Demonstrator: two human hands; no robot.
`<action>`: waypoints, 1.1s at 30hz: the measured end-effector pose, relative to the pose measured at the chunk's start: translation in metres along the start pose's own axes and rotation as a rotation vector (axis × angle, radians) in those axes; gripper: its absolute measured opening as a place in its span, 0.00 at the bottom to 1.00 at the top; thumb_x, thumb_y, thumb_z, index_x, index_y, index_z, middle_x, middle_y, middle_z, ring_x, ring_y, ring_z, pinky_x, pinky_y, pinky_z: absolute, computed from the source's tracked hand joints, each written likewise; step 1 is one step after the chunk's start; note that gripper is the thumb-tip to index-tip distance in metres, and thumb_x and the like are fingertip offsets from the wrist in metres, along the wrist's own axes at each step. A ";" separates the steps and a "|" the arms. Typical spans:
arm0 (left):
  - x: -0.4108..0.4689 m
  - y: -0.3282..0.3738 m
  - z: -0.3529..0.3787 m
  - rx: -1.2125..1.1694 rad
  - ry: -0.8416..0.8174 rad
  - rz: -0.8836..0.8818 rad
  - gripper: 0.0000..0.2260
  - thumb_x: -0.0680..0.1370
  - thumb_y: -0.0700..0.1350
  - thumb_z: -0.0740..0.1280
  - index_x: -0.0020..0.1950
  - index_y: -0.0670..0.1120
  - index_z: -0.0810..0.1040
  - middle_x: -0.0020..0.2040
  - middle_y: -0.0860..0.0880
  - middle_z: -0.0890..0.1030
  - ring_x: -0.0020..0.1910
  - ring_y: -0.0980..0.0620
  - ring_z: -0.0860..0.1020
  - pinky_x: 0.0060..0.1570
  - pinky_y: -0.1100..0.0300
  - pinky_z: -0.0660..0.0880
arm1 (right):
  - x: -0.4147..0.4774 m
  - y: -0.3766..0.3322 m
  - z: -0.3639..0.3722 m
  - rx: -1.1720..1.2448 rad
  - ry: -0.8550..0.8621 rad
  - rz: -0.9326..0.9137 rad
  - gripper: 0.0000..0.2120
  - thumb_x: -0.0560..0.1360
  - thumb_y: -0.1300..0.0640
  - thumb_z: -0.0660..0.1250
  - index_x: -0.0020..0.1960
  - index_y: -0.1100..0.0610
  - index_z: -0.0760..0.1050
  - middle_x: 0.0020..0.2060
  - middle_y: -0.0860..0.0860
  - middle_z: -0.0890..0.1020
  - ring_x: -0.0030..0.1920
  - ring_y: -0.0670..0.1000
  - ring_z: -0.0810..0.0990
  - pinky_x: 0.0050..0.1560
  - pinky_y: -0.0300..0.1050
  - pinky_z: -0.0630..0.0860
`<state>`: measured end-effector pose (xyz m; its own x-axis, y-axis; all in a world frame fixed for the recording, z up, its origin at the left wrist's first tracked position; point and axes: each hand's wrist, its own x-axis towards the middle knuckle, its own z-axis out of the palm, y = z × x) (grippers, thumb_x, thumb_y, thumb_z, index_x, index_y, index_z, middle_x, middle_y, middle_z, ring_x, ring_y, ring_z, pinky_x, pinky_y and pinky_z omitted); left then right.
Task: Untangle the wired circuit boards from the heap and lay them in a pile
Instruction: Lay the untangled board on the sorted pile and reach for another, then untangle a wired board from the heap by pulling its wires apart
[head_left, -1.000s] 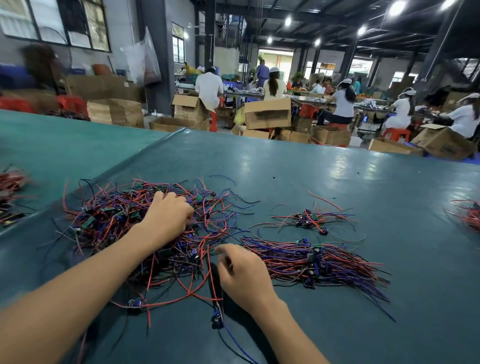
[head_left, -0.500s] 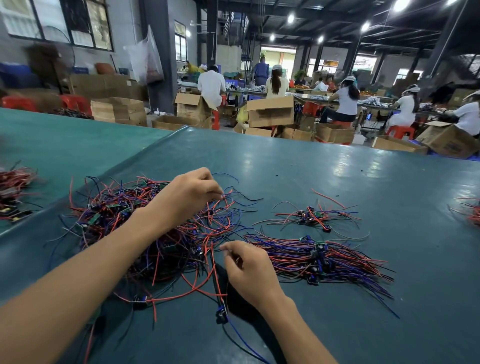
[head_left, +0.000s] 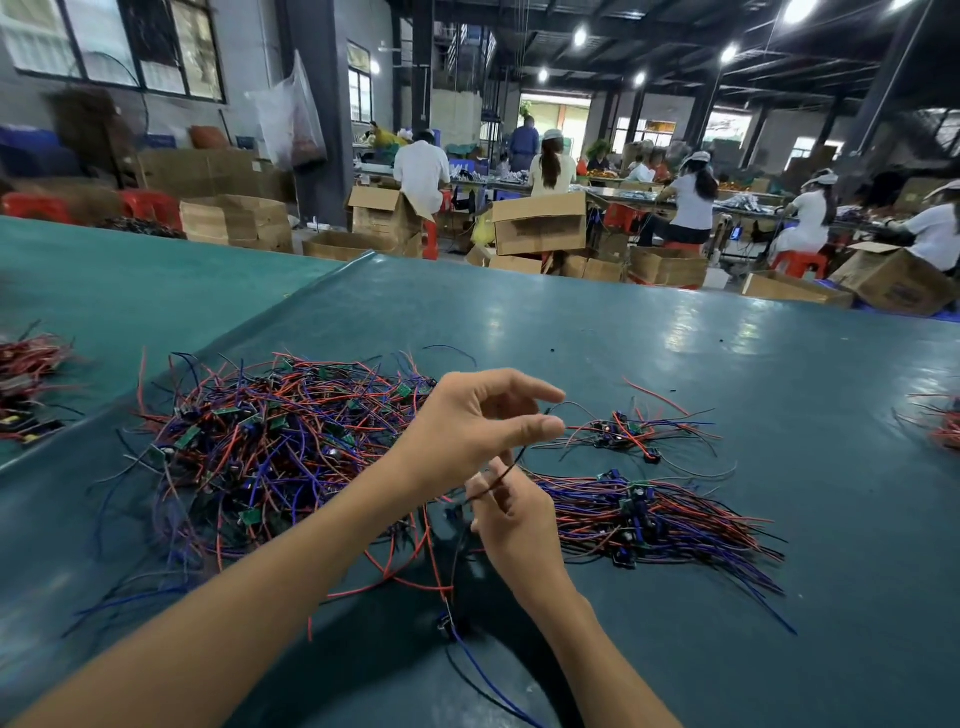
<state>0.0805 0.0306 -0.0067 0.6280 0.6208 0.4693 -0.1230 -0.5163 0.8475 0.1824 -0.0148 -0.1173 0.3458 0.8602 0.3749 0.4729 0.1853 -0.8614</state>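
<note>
A tangled heap of red, blue and purple wires with small green circuit boards (head_left: 270, 447) lies on the green table, left of centre. My left hand (head_left: 478, 421) is raised above the heap's right edge, and a thin dark wire (head_left: 506, 467) runs up behind its thumb. Just below, my right hand (head_left: 514, 514) pinches the same wire lower down. A small dark board (head_left: 444, 621) on that strand lies near the front, trailing a blue wire. The laid-out pile of wired boards (head_left: 639, 514) lies right of my hands.
A small loose cluster of wired boards (head_left: 623, 434) lies behind the pile. More wire bundles lie at the far left (head_left: 26, 374) and far right (head_left: 940, 421). The green table (head_left: 675, 353) reaches far back; beyond it are cardboard boxes and seated workers.
My left hand has lifted off the heap and moved right, drawing a dark wire up. My right hand has risen slightly and stays pinching the strand.
</note>
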 end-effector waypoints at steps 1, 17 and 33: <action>-0.001 -0.005 0.000 -0.044 0.003 -0.038 0.12 0.73 0.41 0.77 0.56 0.43 0.85 0.37 0.50 0.81 0.32 0.56 0.77 0.33 0.63 0.75 | -0.001 0.001 0.000 0.056 -0.017 -0.003 0.11 0.76 0.38 0.59 0.39 0.38 0.76 0.31 0.44 0.78 0.31 0.45 0.76 0.33 0.43 0.74; -0.025 -0.062 -0.044 0.106 0.068 -0.222 0.13 0.78 0.48 0.72 0.63 0.49 0.81 0.53 0.51 0.85 0.52 0.53 0.84 0.56 0.59 0.79 | 0.006 -0.013 -0.011 0.551 0.063 0.151 0.07 0.78 0.61 0.70 0.43 0.61 0.84 0.33 0.57 0.82 0.31 0.53 0.80 0.33 0.48 0.81; -0.027 -0.028 -0.029 -0.207 -0.044 -0.304 0.05 0.79 0.34 0.68 0.55 0.35 0.79 0.45 0.33 0.85 0.42 0.38 0.85 0.46 0.47 0.84 | 0.010 -0.020 -0.025 1.135 -0.046 0.206 0.07 0.72 0.66 0.71 0.48 0.61 0.85 0.42 0.60 0.84 0.36 0.53 0.83 0.40 0.45 0.81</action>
<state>0.0449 0.0457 -0.0359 0.6918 0.6991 0.1810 -0.0759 -0.1789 0.9809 0.1971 -0.0218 -0.0875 0.2909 0.9359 0.1984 -0.5981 0.3398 -0.7259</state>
